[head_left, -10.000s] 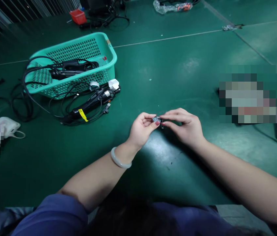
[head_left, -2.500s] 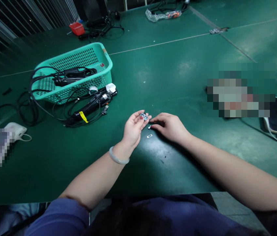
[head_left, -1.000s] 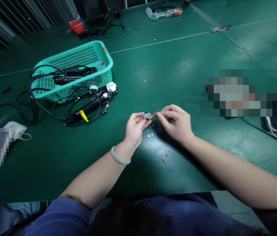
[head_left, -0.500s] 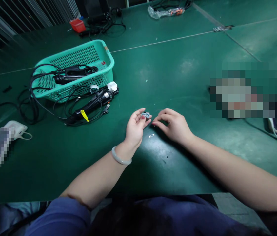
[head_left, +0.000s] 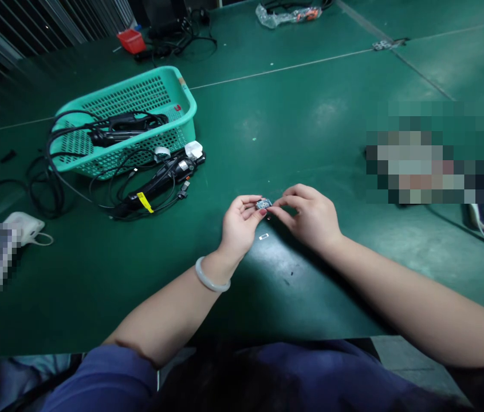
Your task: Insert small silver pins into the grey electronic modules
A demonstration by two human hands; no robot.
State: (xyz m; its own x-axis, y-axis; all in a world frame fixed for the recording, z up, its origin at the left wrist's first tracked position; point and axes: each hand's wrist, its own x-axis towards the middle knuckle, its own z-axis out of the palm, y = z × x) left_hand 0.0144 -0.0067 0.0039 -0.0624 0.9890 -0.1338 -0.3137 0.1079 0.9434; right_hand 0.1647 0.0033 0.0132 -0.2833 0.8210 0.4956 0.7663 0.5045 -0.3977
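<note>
Fingertips of the left hand point(head_left: 239, 226) are pinching a small circuit piece point(head_left: 263, 203), well to the right of the teal basket point(head_left: 138, 94), while the right hand point(head_left: 313, 218) is nipping its other end, and bracing both wrists on the table point(head_left: 293, 114) looks wise.

Teal perforated basket point(head_left: 190, 106); tool point(head_left: 156, 186) in front of basket blk w/ yellow tag; table point(head_left: 293, 131) dk green; small part point(head_left: 263, 203) grey.
</note>
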